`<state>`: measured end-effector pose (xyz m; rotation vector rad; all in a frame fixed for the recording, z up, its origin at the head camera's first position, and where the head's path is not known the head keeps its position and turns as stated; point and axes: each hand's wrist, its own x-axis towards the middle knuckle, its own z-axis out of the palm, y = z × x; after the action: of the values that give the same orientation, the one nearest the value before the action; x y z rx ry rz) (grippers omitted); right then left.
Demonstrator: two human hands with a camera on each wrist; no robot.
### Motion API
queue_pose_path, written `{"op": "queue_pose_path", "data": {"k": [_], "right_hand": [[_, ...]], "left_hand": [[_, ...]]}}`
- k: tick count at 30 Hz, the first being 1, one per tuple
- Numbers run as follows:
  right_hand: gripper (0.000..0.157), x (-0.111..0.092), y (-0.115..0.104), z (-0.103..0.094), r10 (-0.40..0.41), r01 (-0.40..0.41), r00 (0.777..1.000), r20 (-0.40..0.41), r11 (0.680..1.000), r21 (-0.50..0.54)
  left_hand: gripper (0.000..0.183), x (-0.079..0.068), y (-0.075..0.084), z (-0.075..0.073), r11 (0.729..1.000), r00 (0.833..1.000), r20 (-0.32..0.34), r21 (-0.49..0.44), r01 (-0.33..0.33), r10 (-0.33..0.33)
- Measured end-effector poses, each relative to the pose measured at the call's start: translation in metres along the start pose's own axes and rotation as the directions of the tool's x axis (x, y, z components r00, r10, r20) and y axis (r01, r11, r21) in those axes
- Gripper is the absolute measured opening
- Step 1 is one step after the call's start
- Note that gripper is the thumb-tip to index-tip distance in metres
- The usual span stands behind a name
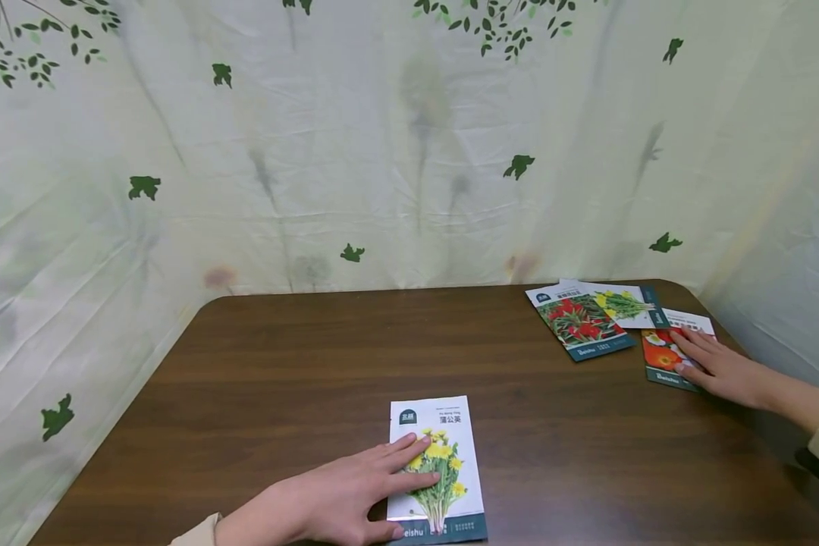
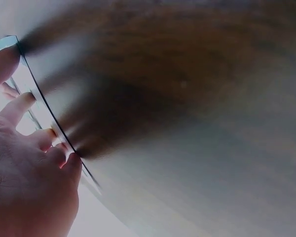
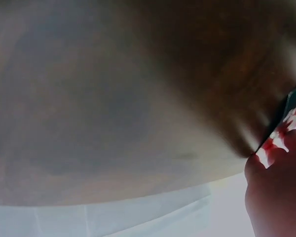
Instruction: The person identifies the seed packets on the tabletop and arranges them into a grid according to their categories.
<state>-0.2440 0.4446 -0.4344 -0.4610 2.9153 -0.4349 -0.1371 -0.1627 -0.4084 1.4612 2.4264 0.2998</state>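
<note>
A seed packet (image 1: 471,455) with yellow dandelion-like flowers lies flat near the table's front edge. My left hand (image 1: 355,489) rests over its left side, fingers spread and fairly straight. In the left wrist view the fingertips of that hand (image 2: 29,173) touch the packet. At the right, my right hand (image 1: 726,373) lies with extended fingers on a packet with red and orange flowers (image 1: 660,356), covering part of it. Beside that one, a packet with red blooms (image 1: 576,322) sits partly under another yellow-flowered packet (image 1: 626,305).
The brown wooden table (image 1: 300,364) has rounded far corners. A pale curtain with green leaf prints (image 1: 355,152) hangs behind it and along both sides. The right-hand packets lie close to the table's far right corner.
</note>
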Motion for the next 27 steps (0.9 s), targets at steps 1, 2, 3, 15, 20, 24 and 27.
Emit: {"op": "queue_pose_path", "data": {"k": [1, 2, 3, 15, 20, 24, 27], "right_hand": [[0.076, 0.000, -0.001, -0.001, -0.002, 0.002, 1.000, 0.002, 1.000, -0.008], [0.075, 0.001, -0.002, -0.002, -0.003, 0.003, 1.000, 0.004, 1.000, -0.016], [0.075, 0.001, -0.004, -0.004, -0.003, 0.003, 1.000, 0.006, 1.000, -0.018], [0.078, -0.002, -0.012, -0.003, 0.002, -0.002, 1.000, 0.019, 1.000, 0.018], [0.079, -0.003, -0.013, -0.003, 0.017, -0.017, 0.999, 0.028, 1.000, -0.009], [0.078, -0.005, -0.011, -0.001, 0.009, -0.009, 1.000, 0.016, 1.000, -0.015], [0.077, -0.007, -0.009, -0.001, 0.003, -0.003, 1.000, 0.008, 1.000, -0.017]], "left_hand": [[0.059, 0.000, 0.000, 0.000, 1.000, 1.000, -0.002, -0.001, 0.000, 0.000], [0.059, -0.001, 0.000, 0.000, 1.000, 1.000, -0.004, -0.002, -0.001, 0.001], [0.059, -0.001, 0.000, 0.001, 1.000, 1.000, -0.007, -0.002, -0.001, 0.001], [0.058, -0.001, -0.001, 0.003, 1.000, 1.000, -0.027, 0.014, -0.012, 0.012], [0.058, -0.001, -0.001, 0.002, 1.000, 1.000, -0.020, 0.003, -0.001, 0.001], [0.059, -0.001, -0.002, 0.002, 1.000, 1.000, -0.012, -0.008, 0.007, -0.007], [0.058, 0.000, -0.001, 0.002, 1.000, 1.000, -0.011, -0.008, 0.006, -0.006]]}}
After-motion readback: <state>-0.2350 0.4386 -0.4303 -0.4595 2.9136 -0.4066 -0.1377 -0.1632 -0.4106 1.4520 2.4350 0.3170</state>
